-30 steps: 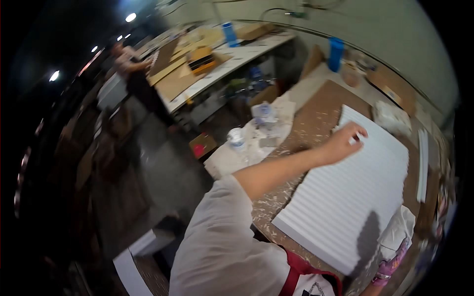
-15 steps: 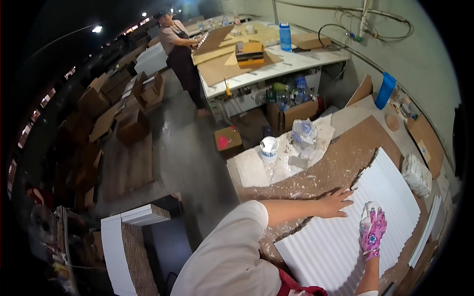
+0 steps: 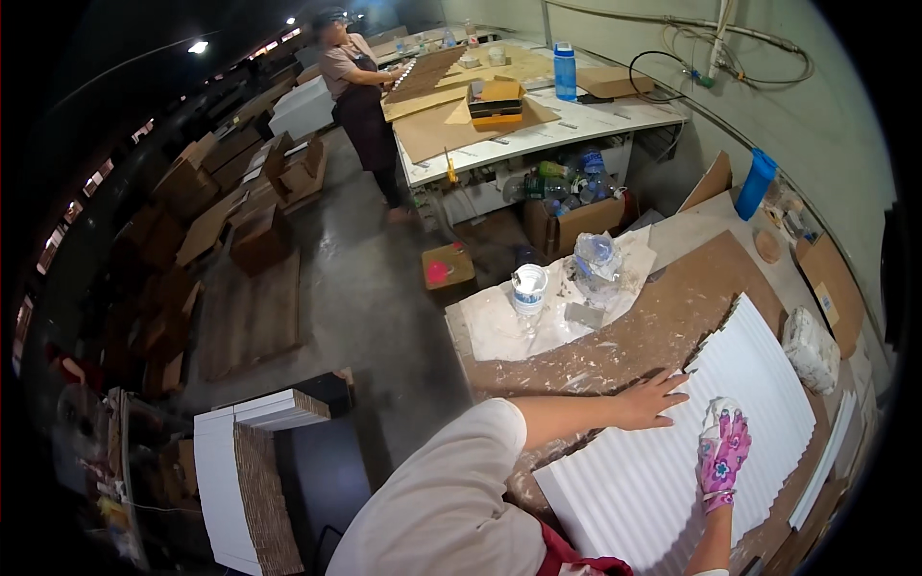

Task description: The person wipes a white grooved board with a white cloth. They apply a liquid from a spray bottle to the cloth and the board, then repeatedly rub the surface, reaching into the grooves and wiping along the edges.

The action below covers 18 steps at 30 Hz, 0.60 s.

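Observation:
A white ribbed corrugated sheet lies on a glue-stained brown worktable. My left hand, bare, rests flat with fingers spread on the sheet's near-left edge. My right hand, in a pink flowered glove, presses flat on the sheet a little to the right. Neither hand holds anything.
A white glue tub and a crumpled plastic bottle stand on white paper at the table's left end. A stack of white sheets sits at lower left. Another person works at a far table. A blue bottle stands by the wall.
My view has swung down and left. My left hand has pulled back from the sheet's far corner to its near edge. My gloved right hand has come onto the sheet.

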Motion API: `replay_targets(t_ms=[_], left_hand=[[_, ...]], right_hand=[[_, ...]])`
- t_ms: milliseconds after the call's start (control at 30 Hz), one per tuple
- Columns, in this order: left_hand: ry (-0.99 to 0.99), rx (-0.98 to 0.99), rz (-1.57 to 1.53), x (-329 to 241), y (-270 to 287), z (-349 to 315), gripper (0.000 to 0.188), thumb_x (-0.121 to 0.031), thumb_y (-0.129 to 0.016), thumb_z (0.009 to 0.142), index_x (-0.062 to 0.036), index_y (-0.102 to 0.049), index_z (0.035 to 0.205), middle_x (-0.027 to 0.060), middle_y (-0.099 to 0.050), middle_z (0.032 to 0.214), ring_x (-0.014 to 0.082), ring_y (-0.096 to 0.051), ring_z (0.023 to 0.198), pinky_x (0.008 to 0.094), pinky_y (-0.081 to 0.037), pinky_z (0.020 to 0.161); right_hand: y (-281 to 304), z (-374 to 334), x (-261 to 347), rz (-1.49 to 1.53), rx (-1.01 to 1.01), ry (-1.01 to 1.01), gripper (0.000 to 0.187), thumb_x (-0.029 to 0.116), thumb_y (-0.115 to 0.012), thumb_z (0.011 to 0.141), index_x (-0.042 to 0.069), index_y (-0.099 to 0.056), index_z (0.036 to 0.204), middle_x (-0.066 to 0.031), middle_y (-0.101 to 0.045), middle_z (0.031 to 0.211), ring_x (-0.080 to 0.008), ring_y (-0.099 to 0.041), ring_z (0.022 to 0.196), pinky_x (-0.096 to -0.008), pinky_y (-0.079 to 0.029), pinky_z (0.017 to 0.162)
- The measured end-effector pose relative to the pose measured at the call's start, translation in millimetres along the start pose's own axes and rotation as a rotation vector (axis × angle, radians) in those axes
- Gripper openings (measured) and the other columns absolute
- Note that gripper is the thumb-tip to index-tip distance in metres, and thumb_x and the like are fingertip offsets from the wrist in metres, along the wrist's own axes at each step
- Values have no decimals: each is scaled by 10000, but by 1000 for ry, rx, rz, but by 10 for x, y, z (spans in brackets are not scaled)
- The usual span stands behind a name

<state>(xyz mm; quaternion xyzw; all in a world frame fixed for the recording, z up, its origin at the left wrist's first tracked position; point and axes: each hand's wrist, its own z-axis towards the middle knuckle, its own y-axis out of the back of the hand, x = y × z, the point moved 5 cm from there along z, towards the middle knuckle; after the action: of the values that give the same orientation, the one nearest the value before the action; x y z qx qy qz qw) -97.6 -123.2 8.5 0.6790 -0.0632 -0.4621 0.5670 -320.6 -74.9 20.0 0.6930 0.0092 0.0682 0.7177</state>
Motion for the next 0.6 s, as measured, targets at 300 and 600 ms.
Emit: replay_targets(t_ms=[300,600], left_hand=[[-22,-30,-24,22,-49,15,593,-380,-551,888,-109,-379,1386,138,-124,1517,394,-99,1393,554,-309,1046],[17,-6,-13,36,-56,-39,596,-384,-543,892,-129,-361,1399,112,-104,1526,392,-80,1397,567,-284,1057]], right_hand=[[-86,1,-99,-19,-117,91,576,396,-416,918,76,-386,1397,-178,-306,1464,-378,-259,1349,-509,-166,1090],[-67,2,-3,9,-32,29,570,347,-456,900,96,-377,1405,-163,-267,1485,-351,-216,1375,-508,-116,1109]])
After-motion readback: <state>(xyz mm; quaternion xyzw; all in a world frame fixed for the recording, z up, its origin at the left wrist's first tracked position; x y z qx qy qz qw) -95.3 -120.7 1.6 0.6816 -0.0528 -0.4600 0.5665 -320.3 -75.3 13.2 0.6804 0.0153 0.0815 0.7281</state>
